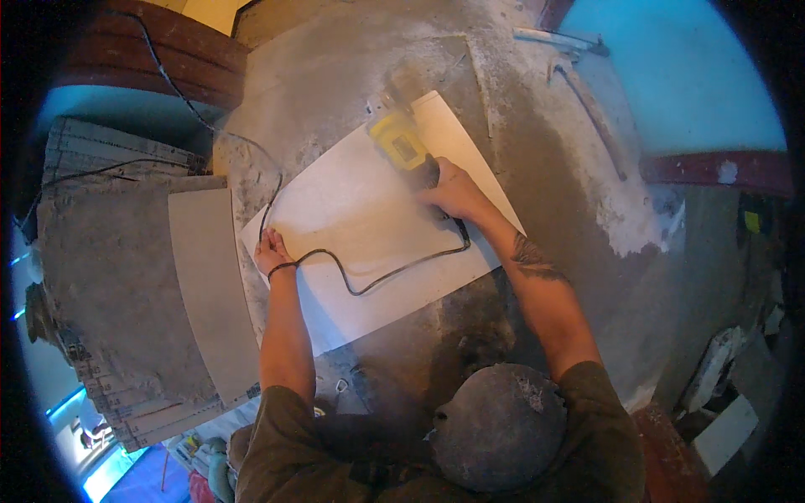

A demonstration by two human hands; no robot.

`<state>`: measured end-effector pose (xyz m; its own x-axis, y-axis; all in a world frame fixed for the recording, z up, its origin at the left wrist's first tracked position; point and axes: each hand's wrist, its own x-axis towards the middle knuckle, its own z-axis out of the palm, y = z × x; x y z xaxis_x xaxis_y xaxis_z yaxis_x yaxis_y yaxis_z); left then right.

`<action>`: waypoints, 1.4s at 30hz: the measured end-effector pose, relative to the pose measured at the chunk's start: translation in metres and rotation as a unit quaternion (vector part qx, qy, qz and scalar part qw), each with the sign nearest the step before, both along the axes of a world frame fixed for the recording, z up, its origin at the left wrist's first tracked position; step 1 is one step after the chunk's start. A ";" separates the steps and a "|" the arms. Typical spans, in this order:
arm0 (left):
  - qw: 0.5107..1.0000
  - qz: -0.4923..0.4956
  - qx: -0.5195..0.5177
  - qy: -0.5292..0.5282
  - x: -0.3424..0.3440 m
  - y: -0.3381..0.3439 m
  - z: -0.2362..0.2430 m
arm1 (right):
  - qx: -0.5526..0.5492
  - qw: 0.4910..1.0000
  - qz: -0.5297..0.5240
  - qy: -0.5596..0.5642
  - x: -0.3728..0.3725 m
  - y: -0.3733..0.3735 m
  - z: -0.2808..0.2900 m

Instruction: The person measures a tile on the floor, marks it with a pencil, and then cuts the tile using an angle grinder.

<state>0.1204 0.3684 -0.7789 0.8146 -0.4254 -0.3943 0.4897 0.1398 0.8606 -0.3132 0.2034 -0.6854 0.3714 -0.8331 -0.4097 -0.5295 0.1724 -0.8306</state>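
My right hand (pixel 457 191) is closed around the dark rear body of a yellow angle grinder (pixel 397 141). The grinder's head reaches over the far edge of a large white tile (pixel 352 218), and its front end is blurred. A black power cord (pixel 356 292) leaves the grinder and curves across the tile to my left wrist. My left hand (pixel 272 251) rests at the tile's left corner, fingers curled where the cord passes through. Whether those fingers also press on the tile edge I cannot tell.
To the left stands a stack of cardboard-edged packs (pixel 117 285) with a grey tile strip (pixel 210 285) on top. A curved bar (pixel 591 117) lies on the dusty concrete floor (pixel 579 210) at right. Offcuts (pixel 725 436) lean lower right. A rounded dusty grey shape (pixel 499 427) is close below me.
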 end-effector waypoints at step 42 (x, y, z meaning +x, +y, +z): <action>0.969 -0.097 0.110 -0.199 0.007 0.008 -0.016 | 0.009 1.000 0.020 0.001 0.001 0.000 0.014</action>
